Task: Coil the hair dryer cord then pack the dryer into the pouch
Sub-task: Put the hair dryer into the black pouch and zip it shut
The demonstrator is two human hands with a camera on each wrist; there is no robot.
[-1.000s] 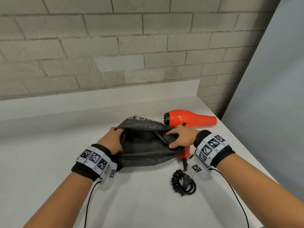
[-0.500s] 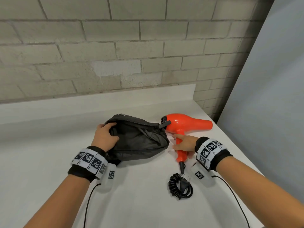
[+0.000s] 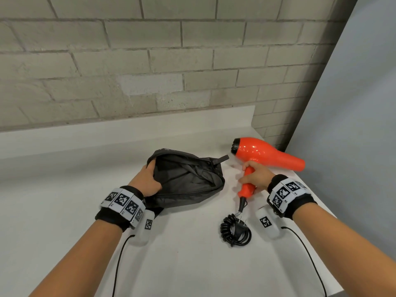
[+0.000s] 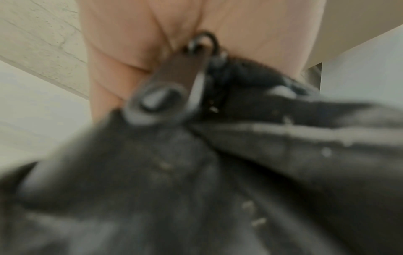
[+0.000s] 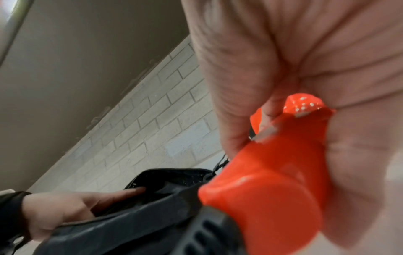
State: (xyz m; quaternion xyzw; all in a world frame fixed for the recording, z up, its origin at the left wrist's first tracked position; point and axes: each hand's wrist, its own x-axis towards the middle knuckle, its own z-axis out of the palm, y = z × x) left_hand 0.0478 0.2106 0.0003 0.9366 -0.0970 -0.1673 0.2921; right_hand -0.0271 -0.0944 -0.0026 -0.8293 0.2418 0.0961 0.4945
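Note:
An orange hair dryer (image 3: 267, 154) is held above the white counter, with my right hand (image 3: 256, 175) wrapped round its handle (image 5: 272, 172). Its black cord (image 3: 235, 231) lies coiled on the counter below the handle, the plug resting on the coil. To the left sits the dark grey pouch (image 3: 188, 181) with its mouth unzipped and gaping. My left hand (image 3: 147, 179) grips the pouch's left rim, fingers inside the opening (image 5: 122, 192). The left wrist view shows blurred pouch fabric (image 4: 218, 181) and a zipper pull (image 4: 174, 86) against my palm.
The white counter (image 3: 64, 200) ends at a raised back lip below a grey brick wall (image 3: 128, 61). A grey panel (image 3: 353, 125) stands along the counter's right edge, close behind the dryer's nozzle. Sensor cables trail from both wristbands over the near counter.
My right hand let go of the pouch's right rim, moved right and closed round the dryer's handle, then lifted the dryer off the counter. My left hand kept its hold on the pouch.

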